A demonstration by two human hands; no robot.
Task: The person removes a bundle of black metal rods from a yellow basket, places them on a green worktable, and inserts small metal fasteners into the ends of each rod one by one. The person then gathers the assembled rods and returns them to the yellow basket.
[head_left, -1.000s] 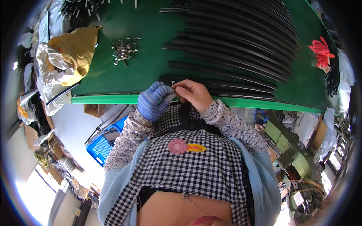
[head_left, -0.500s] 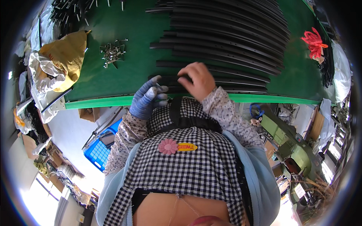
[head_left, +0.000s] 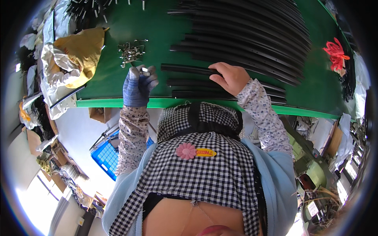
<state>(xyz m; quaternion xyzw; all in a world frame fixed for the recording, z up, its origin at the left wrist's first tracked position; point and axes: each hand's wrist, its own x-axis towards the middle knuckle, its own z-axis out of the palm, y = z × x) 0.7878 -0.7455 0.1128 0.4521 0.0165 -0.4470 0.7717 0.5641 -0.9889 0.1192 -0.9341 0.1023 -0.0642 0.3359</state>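
My left hand (head_left: 136, 88), in a blue-grey glove, pinches a small shiny metal piece (head_left: 145, 71) between thumb and fingers. Just beyond it lies a heap of small metal clip-like parts (head_left: 131, 54). My bare right hand (head_left: 233, 78) has its thumb and fingers closed on a long black tube (head_left: 183, 69), whose left end points toward the gloved hand, a short gap apart. Several more black tubes (head_left: 197, 94) lie side by side between that tube and the table's near edge.
On the green table (head_left: 157, 23), a wide row of black tubes (head_left: 252, 37) fills the far middle. A yellow sack (head_left: 84, 55) stands at left, thin black rods (head_left: 84, 8) at far left, red cord (head_left: 335, 55) at right. A blue basket (head_left: 106, 157) is below the table.
My left hand has moved left toward the metal heap, with the small metal piece in its fingers. My right hand has shifted right and taken hold of a black tube. The view has shifted slightly.
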